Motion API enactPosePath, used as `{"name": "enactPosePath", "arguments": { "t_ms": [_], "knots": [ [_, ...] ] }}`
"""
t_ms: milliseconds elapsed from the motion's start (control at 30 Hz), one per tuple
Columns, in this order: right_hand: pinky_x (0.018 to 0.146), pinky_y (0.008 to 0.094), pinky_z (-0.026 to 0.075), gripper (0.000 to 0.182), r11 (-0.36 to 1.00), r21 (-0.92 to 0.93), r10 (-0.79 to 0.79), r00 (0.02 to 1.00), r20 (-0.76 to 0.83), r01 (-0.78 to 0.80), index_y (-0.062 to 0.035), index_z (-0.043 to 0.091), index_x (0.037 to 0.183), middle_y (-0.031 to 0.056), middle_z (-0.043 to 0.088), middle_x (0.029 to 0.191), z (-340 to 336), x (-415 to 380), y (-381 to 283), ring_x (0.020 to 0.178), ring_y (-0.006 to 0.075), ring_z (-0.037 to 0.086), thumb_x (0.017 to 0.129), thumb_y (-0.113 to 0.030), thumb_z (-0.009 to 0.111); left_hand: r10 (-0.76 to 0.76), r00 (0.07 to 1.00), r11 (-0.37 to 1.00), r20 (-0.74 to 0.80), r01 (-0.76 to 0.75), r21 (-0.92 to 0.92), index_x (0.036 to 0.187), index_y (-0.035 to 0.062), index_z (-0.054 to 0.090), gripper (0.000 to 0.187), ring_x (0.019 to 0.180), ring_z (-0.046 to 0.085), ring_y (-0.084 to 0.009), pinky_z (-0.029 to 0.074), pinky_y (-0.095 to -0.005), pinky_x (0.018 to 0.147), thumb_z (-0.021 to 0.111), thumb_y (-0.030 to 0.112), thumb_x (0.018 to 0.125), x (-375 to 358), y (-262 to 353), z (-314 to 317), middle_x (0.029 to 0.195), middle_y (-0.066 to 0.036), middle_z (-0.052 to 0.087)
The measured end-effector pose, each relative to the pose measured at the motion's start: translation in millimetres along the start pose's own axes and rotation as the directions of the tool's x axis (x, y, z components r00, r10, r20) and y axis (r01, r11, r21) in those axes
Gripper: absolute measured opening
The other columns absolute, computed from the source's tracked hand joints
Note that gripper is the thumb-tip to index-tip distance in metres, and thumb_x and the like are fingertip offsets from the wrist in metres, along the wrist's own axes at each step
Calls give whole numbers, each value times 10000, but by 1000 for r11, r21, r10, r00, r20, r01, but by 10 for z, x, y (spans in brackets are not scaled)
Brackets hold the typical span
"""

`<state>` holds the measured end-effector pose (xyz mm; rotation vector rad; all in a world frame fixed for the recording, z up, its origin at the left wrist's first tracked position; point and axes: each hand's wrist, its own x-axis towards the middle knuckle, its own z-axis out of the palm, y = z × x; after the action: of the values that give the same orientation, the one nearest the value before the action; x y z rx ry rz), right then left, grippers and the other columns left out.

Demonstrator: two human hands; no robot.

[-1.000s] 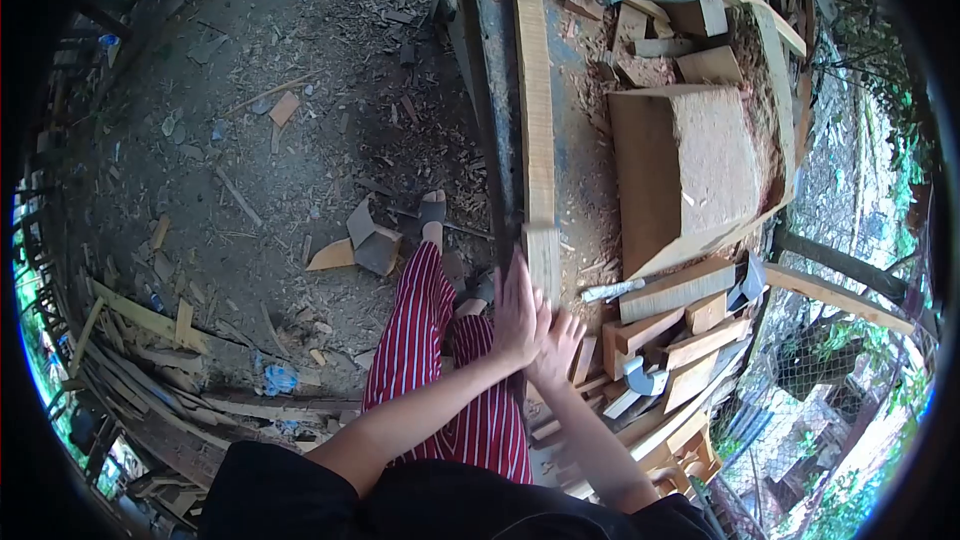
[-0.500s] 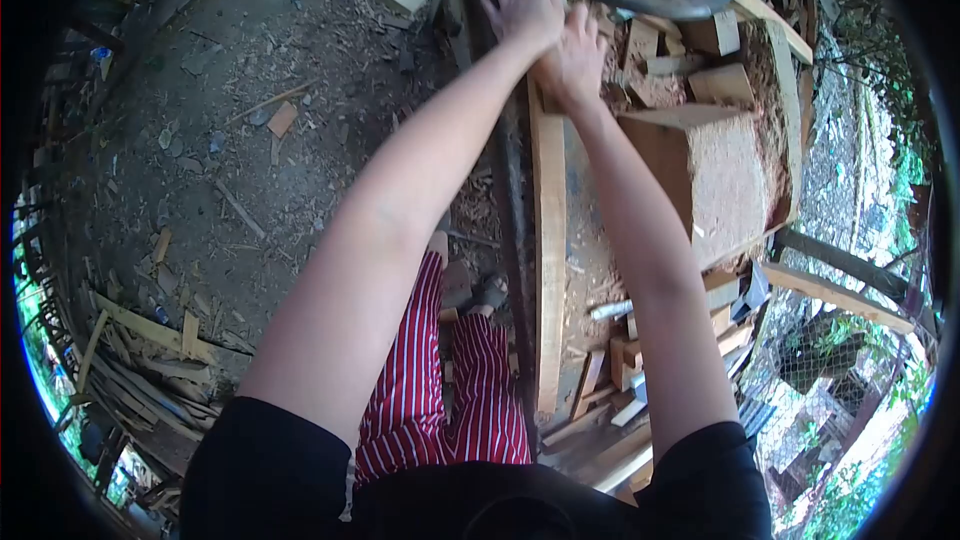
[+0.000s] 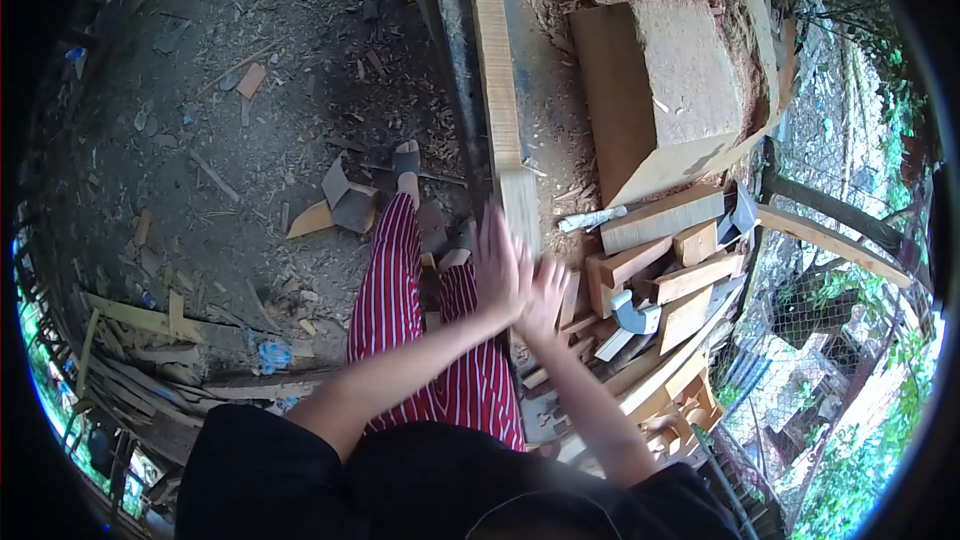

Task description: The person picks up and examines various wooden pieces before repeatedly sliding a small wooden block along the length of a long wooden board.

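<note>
My left hand (image 3: 502,265) is beside the near end of a long narrow board (image 3: 492,60), its fingers stretched forward and blurred. Against it on the right, my right hand (image 3: 541,298) has its fingers extended and slightly apart. Just ahead of both hands lies a pale, blurred wooden piece (image 3: 520,205), in line with the board. The hands touch or nearly touch its near end; what lies under the palms is hidden. A dark beam (image 3: 458,50) runs along the board's left side.
A large wooden block (image 3: 690,80) sits right of the board among sawdust. Offcuts (image 3: 665,225), a grey pipe elbow (image 3: 633,314) and a white roll (image 3: 592,219) lie nearer. Wood scraps (image 3: 352,202) lie on the ground by my foot. Wire mesh (image 3: 820,310) stands at far right.
Both hands have moved from the far part of the board back toward my body, and my arms are now bent. The view has shifted, showing more of the near offcuts and my foot.
</note>
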<state>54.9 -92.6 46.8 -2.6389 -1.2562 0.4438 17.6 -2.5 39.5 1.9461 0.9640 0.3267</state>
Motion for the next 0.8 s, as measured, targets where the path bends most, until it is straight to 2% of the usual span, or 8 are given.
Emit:
{"name": "enactPosePath", "arguments": {
  "t_ms": [33, 100, 267, 333, 467, 600, 733, 800],
  "knots": [
    [850, 520, 350, 560, 999, -41, -34, 999, -5, 34, -51, 506, 1302, 221, 480, 1074, 33, -307, 34, 967, 390, 456, 822, -341, 519, -38, 997, 999, 61, 39, -13, 1493, -96, 97, 742, 1439, 190, -441, 116, -580, 1166, 473, 200, 925, -311, -15, 27, 1530, -299, 211],
    [874, 522, 347, 641, 1000, 18, 22, 990, 137, -24, -65, 446, 1376, 236, 433, 1139, 103, -769, 85, 985, 398, 432, 819, -373, 522, -52, 992, 999, 118, 53, 0, 1490, -107, 81, 761, 1439, 191, -441, 104, -576, 1171, 478, 203, 918, -745, -60, 73, 1538, -313, 172],
    [847, 498, 345, 578, 1000, 5, 13, 994, 109, -13, -73, 484, 1319, 218, 458, 1103, -34, -283, -45, 968, 372, 442, 816, -356, 531, -1, 996, 1000, 92, 0, 10, 1493, -105, 69, 766, 1444, 192, -426, 74, -585, 1172, 469, 213, 922, -376, -115, 34, 1546, -308, 157],
    [832, 485, 341, 534, 1000, 9, 1, 1000, 26, -2, -95, 507, 1294, 199, 475, 1080, -108, 282, -118, 968, 356, 451, 823, -347, 523, -27, 997, 999, 71, 30, -38, 1501, -88, 69, 757, 1450, 192, -410, 56, -602, 1167, 458, 223, 932, 196, -152, 4, 1555, -286, 161],
    [780, 458, 367, 585, 998, -31, -54, 997, -64, 52, -132, 460, 1375, 160, 478, 1023, -335, 1579, -303, 968, 336, 472, 836, -343, 545, 136, 985, 984, -108, -121, 131, 1505, -79, 76, 737, 1454, 188, -389, 63, -605, 1159, 439, 242, 950, 1498, -110, -271, 1559, -254, 186],
    [807, 490, 393, 577, 994, -78, -93, 983, -155, 82, -168, 447, 1400, 150, 487, 1068, -457, 2770, -442, 995, 335, 480, 861, -361, 520, 184, 950, 978, -252, -151, 146, 1488, -90, 161, 697, 1442, 223, -374, 120, -590, 1146, 442, 258, 954, 2765, -136, -421, 1504, -257, 314],
    [877, 497, 390, 529, 984, -91, -175, 915, -363, 152, -195, 475, 1391, 181, 507, 1147, -457, 3888, -577, 1078, 362, 492, 892, -366, 503, 230, 922, 968, -312, -184, 170, 1481, -41, 231, 679, 1411, 293, -358, 198, -562, 1123, 435, 347, 961, 4003, -251, -626, 1469, -230, 391],
    [874, 487, 391, 514, 985, -101, -163, 939, -303, 139, -206, 501, 1368, 178, 513, 1171, -538, 4328, -650, 1105, 360, 502, 889, -392, 503, 118, 961, 981, -250, -75, 177, 1462, -79, 249, 669, 1427, 274, -327, 189, -556, 1129, 429, 314, 951, 4441, -93, -823, 1477, -208, 403]
  ]
}}
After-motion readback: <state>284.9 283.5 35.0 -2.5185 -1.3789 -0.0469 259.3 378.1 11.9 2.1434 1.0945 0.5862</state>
